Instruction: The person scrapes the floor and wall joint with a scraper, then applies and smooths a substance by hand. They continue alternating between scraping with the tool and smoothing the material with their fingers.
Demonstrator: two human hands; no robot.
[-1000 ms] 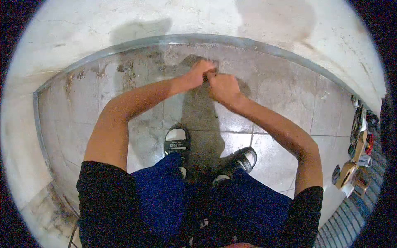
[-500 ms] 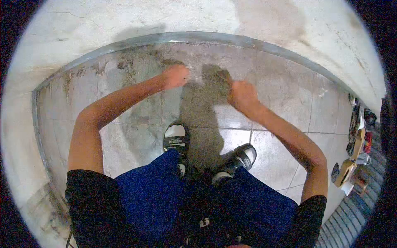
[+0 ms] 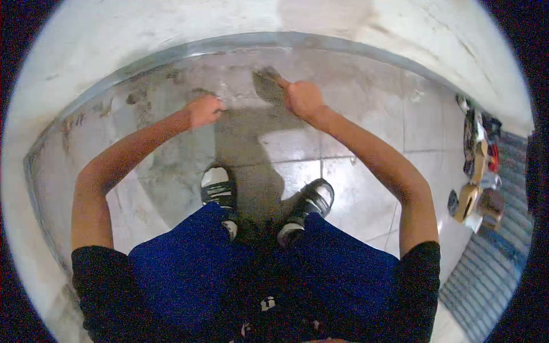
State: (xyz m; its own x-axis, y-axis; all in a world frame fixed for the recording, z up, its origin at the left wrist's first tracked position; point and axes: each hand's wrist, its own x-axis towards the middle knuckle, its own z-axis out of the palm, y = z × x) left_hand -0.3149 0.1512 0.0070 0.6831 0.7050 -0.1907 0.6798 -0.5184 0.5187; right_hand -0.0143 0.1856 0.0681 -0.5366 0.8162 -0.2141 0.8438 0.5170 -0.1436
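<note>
My right hand [image 3: 306,102] is closed around a short, handle-like tool [image 3: 280,81] that points forward and left, low over the tiled floor. A dark patch lies at the tool's far end, where tool and shadow run together. To its left, my left hand [image 3: 206,111] is curled closed just above the floor, with the inside of its fingers hidden. Both arms reach forward, past my feet. Grey floor tiles [image 3: 366,131] lie under both hands, stained and damp-looking towards the wall.
A pale wall [image 3: 229,20] with a grey strip [image 3: 274,40] along its base curves round the floor. My left shoe [image 3: 218,186] and right shoe [image 3: 318,197] stand between my arms. Several small items and a cardboard box [image 3: 468,201] lie at the right, beside a ribbed grey surface [image 3: 486,268].
The view has shifted, so floor and feet appear further left. My right hand has moved forward, towards the wall. My left hand has drawn slightly back and stays closed.
</note>
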